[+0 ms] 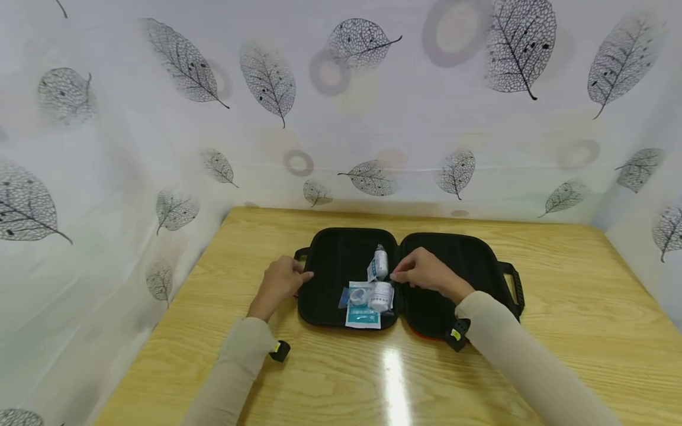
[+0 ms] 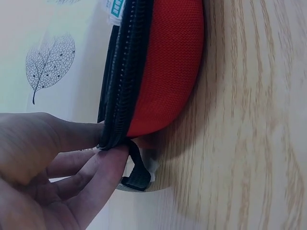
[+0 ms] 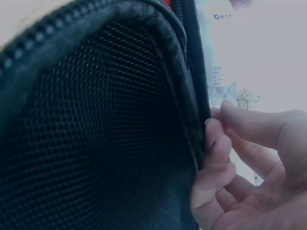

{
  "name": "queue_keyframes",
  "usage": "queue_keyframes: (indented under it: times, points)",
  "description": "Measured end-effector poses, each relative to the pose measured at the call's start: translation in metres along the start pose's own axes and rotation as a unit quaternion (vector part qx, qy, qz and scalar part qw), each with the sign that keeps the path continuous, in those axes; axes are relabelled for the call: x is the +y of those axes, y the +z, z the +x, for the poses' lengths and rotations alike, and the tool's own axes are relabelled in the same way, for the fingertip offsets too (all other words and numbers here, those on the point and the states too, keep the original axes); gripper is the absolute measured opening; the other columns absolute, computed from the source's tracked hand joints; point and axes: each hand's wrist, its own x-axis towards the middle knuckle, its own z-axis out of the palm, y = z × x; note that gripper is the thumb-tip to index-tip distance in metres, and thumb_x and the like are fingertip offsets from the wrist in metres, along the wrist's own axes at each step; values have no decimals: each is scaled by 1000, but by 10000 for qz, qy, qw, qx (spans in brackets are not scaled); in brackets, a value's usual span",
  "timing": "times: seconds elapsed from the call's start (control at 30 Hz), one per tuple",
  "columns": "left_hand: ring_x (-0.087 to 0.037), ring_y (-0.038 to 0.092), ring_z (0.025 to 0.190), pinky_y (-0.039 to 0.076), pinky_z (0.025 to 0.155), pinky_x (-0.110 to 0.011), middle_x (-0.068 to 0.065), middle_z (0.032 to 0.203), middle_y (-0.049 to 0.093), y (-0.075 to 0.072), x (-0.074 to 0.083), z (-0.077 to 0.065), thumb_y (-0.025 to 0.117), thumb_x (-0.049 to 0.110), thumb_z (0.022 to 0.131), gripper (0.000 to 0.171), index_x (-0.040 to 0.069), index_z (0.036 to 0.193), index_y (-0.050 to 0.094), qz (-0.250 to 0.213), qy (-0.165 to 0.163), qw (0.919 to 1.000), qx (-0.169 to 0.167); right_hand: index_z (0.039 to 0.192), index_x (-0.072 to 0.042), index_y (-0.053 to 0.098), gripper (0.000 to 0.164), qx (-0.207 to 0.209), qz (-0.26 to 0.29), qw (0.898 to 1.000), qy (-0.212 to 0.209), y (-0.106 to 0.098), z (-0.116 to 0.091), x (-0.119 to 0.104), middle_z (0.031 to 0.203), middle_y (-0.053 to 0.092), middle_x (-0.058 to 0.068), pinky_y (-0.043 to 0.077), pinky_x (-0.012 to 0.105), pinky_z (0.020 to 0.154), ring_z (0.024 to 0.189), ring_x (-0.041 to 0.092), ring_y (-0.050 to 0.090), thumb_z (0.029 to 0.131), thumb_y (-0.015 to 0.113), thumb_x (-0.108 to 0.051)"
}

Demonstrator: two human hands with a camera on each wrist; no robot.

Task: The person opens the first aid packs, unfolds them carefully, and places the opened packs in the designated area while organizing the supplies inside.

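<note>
A zippered first-aid case (image 1: 333, 266), black inside and red outside, lies spread open on the table. My left hand (image 1: 280, 283) pinches its left rim beside the handle, thumb inside and fingers outside in the left wrist view. At the middle fold, my right hand (image 1: 426, 273) pinches the black edge (image 3: 204, 86) between thumb and fingertips, with a mesh pocket (image 3: 105, 129) beside it. Close to these fingertips, a small white bottle (image 1: 380, 263) lies in the left half. Below it are a white jar (image 1: 380, 297), a roll of tape (image 1: 358, 297) and a teal-and-white packet (image 1: 364, 317).
The wooden table (image 1: 330, 373) extends around the case, with its back edge against a leaf-patterned curtain (image 1: 373, 130). A black carry handle (image 1: 513, 285) sticks out from the case's right half. Light glares off the tabletop in front.
</note>
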Motion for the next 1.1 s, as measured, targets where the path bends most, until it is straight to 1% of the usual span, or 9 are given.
queue_keyframes:
  times: [0.07,0.2,0.3,0.43,0.53,0.63,0.83,1.1]
  points:
    - [-14,66,56,58,62,-37,-7,77,72,0,1,0,74,24,95,28,-2,104,76,11,-3,10000,-4,95,-4,80,13,-21,-80,10000,-47,0,1,0,85,70,3,45,28,55,65,16,55,95,71,-13]
    - [-15,66,55,57,58,-36,-5,70,70,0,3,0,73,24,95,26,-1,100,77,16,-16,10000,-30,95,-4,80,13,-104,-266,9995,-123,0,2,0,95,73,5,54,31,67,77,17,60,96,70,-12]
    - [-15,66,56,56,57,-34,-5,70,69,0,4,0,73,24,95,25,0,99,77,33,-69,10000,-32,95,-5,80,13,-170,-402,9989,-146,0,2,0,96,73,4,56,33,70,79,17,61,97,69,-11]
    - [-16,67,57,56,57,-34,-6,72,70,-1,4,0,73,24,95,25,-1,98,77,53,-123,9999,-44,94,-6,80,12,-259,-647,9970,-329,0,3,-1,92,73,3,52,32,68,75,15,58,97,69,-10]
    - [-16,67,57,56,57,-35,-6,73,70,0,4,0,73,24,95,24,0,97,77,56,-128,9999,-50,95,-6,80,12,-324,-893,9942,-506,-1,3,-2,91,73,2,49,33,70,76,15,56,97,69,-11]
    - [-16,67,57,57,58,-35,-8,77,71,0,4,0,73,24,95,25,0,98,77,65,-133,9999,-34,95,-6,80,12,-405,-1110,9906,-693,-1,4,-2,92,73,2,51,34,73,77,15,56,97,69,-10]
    - [-15,66,57,58,61,-37,-10,84,73,1,3,1,74,24,95,26,-1,102,76,65,-128,9999,-28,91,-6,78,12,-398,-1190,9895,-722,2,3,-3,88,72,1,47,32,69,73,14,53,96,68,-7]
    - [-15,65,56,57,59,-35,-7,76,71,2,2,2,74,24,95,25,0,100,77,59,-134,9999,-16,91,-5,77,14,-262,-1179,9896,-777,5,1,-3,86,69,1,44,33,68,72,16,52,97,64,-5]
